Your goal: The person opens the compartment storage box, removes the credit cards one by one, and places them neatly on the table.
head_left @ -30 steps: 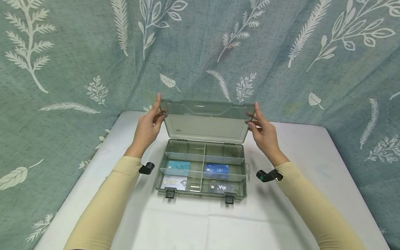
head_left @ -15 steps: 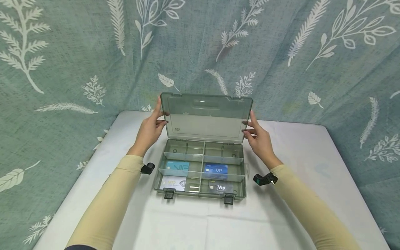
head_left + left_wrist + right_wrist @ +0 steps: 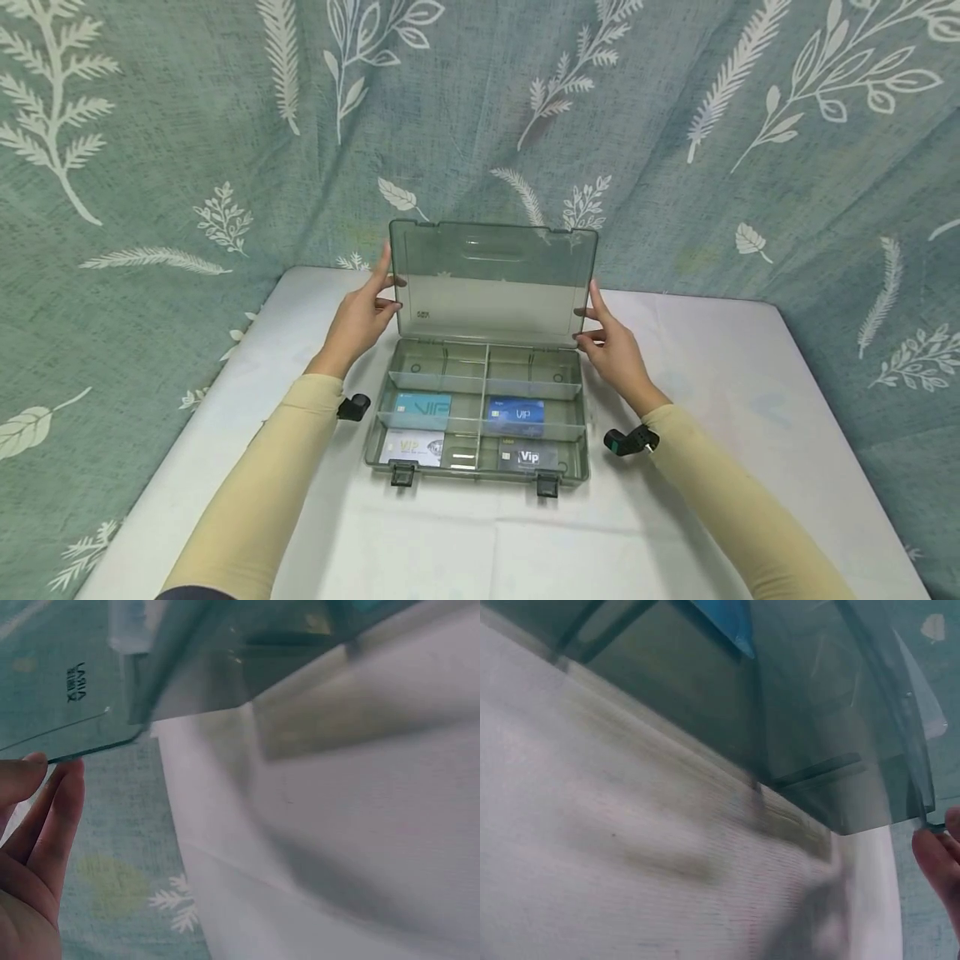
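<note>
A translucent green divided plastic box (image 3: 532,363) lies on the table with its lid (image 3: 491,287) raised at the back hinge. My left hand (image 3: 354,323) pinches the lid's left side edge; in the left wrist view the thumb and fingers meet at that edge. On the other side, my right hand (image 3: 618,354) pinches the lid's right edge, low near the hinge. Inside the box lie a teal VIP card (image 3: 422,408), a blue VIP card (image 3: 517,414), a white VIP card (image 3: 412,448) and a dark grey VIP card (image 3: 527,455), each in its own compartment.
Two dark latches (image 3: 402,475) hang at the box's front edge. White cloth covers the table (image 3: 450,542). A green leaf-patterned curtain (image 3: 465,108) rises close behind the lid and along both sides.
The lid has swung back from leaning forward to standing nearly upright. Both hands have moved with it and now sit lower along its side edges. The cards have stayed put.
</note>
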Demonstrator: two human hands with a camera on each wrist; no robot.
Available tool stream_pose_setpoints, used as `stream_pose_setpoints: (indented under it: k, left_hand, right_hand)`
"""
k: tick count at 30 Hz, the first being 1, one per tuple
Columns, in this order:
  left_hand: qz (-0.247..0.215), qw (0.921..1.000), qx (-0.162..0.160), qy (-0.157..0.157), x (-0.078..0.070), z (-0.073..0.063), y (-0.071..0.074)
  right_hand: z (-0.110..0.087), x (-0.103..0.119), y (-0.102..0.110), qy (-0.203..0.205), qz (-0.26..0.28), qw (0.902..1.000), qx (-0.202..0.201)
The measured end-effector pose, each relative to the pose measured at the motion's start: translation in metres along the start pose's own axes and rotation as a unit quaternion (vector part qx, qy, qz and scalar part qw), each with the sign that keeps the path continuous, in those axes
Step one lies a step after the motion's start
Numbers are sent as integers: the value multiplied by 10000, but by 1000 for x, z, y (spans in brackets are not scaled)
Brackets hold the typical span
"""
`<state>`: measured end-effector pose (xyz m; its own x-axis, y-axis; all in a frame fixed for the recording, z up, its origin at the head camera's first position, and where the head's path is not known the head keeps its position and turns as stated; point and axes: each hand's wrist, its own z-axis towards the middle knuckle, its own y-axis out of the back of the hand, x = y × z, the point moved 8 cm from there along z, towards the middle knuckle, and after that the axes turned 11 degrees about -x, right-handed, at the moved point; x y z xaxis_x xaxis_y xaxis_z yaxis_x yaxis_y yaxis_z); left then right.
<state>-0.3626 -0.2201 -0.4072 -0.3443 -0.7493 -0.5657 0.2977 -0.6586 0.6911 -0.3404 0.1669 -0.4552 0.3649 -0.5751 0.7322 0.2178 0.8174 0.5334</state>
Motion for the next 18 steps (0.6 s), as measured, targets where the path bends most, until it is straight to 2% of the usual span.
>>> stream_pose_setpoints:
  k: [6, 13, 18]
  left_hand:
    - [258, 9985, 484, 27, 13, -7, -12]
    - [252, 9937, 1021, 394, 29, -19, -24]
    - [297, 9898, 1282, 548, 37, -28, -30]
  right_hand:
    - [-2, 0, -7, -39, -25, 9997, 228]
    - [-6, -3, -11, -111, -118, 9992, 367]
    - [-10, -3, -11, -81, -79, 9990, 424]
